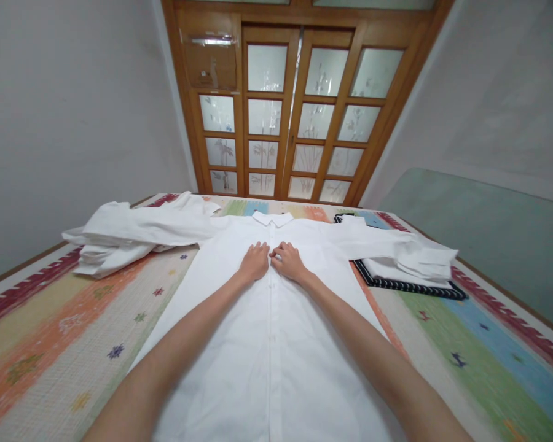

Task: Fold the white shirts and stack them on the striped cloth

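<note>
A white collared shirt (pixel 230 344) lies front up, its sleeves spread to both sides. Its collar (pixel 273 219) points away from me, and the button placket runs down the middle. At the upper chest my left hand (pixel 255 261) has curled fingers pressed on the cloth just left of the placket. Close by on the other side, my right hand (pixel 287 259) pinches the placket edge, with thumb and fingers bent together. The two hands are slightly apart. Any button between the fingers is too small to make out.
A multicoloured striped cloth (pixel 138 344) covers the surface below. The left sleeve reaches a heap of white cloth (pixel 115 239). Under the right sleeve lies folded fabric with a black striped edge (pixel 410 288). A pale green panel (pixel 483 227) stands at right; wooden glazed doors (pixel 299 110) are behind.
</note>
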{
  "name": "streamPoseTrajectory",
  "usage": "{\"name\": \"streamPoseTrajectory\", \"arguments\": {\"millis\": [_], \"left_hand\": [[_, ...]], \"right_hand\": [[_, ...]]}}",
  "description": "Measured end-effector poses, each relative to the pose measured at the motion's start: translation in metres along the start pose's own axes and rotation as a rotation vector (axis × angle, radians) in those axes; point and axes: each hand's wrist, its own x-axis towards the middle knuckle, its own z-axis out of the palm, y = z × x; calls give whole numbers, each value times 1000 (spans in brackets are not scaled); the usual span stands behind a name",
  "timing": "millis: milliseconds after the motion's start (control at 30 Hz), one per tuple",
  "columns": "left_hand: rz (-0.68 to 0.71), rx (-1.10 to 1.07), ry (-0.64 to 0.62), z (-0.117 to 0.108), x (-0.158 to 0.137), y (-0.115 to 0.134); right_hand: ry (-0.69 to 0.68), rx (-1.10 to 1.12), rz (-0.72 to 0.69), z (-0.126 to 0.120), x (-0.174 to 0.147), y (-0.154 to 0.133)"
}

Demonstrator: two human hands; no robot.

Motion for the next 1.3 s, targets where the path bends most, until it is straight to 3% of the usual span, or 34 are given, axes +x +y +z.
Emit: {"name": "streamPoseTrajectory", "arguments": {"millis": [167,367,767,1033,1300], "left_hand": [[-51,-166,48,-1,0,-1],[-61,-303,102,2,-1,-6],[59,-219,133,4,0,-7],[149,-205,140,6,1,-9],[147,-264,175,2,0,-8]], "right_hand": [[40,42,-13,3,2,4],[91,-56,-20,7,-1,-4],[138,-113,-20,10,0,-7],[216,74,3,19,5,7],[232,271,34,19,6,11]]}}
